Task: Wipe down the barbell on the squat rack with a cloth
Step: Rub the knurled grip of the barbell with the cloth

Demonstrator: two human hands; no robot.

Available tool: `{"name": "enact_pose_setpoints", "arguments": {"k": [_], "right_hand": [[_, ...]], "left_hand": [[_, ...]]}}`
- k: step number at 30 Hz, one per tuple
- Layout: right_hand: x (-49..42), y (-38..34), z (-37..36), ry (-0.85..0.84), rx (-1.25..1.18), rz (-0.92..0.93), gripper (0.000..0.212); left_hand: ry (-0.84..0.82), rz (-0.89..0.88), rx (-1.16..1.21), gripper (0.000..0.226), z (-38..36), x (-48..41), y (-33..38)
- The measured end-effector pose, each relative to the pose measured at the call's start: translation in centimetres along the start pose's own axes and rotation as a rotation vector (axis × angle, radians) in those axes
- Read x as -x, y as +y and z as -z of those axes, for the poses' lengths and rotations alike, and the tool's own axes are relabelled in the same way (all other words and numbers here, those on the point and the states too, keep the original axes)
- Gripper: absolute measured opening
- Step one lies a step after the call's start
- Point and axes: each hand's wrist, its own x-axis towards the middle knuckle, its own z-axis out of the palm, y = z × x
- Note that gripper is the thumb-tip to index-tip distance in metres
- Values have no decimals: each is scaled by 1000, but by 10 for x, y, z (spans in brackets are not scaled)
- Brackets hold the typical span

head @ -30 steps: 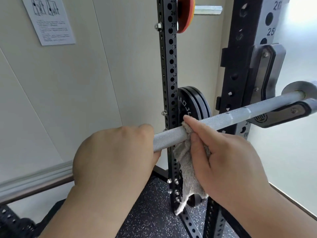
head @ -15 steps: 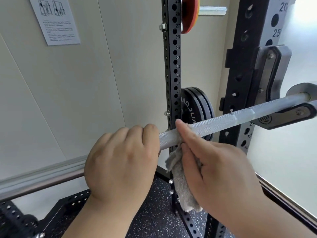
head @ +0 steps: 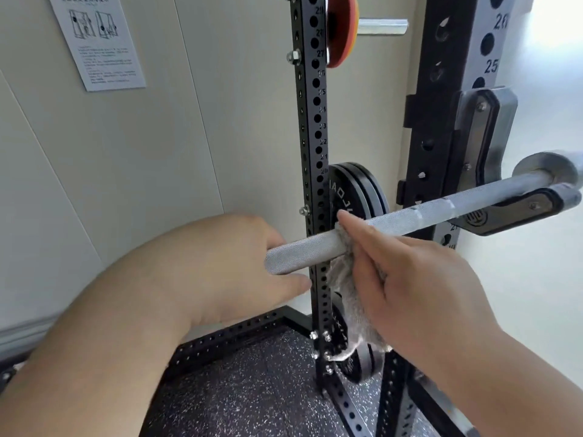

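The barbell [head: 394,220] lies across the squat rack, its right end resting in the J-hook [head: 511,212]. The left hand [head: 214,266] grasps the knurled shaft, fingers [head: 268,238] curled over the top and thumb underneath. Just to its right, the right hand [head: 419,288] grasps the grey cloth [head: 347,298], pressing it against the bar's near side; the cloth's tail hangs below. Behind the bar, 2 black plates [head: 356,190] hang by the rack upright [head: 310,152].

Silver barbell [head: 394,224] with cross-hatched knurling; grey cloth [head: 347,294]; black rack [head: 310,137] dotted with holes; black floor [head: 252,389] speckled white; orange plate [head: 342,29]; cream wall [head: 189,152].
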Motion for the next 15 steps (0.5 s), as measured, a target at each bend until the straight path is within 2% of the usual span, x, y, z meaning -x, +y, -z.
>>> {"name": "enact_pose_setpoints", "arguments": {"k": [2,6,11,15], "right_hand": [[1,-2,-1,6,24,-40,42],[8,-11,-5,-81,-42,80,46],[-1,8,3,12,6,-40,39],[13,-3,-5,-54,-41,9,47]], "left_hand": [[-52,23,-13,45,-5,-4,0],[94,38,-115,48,-13,0,2],[176,21,-243,50,-16,2,8],[301,56,-328,53,-23,5,12]]}}
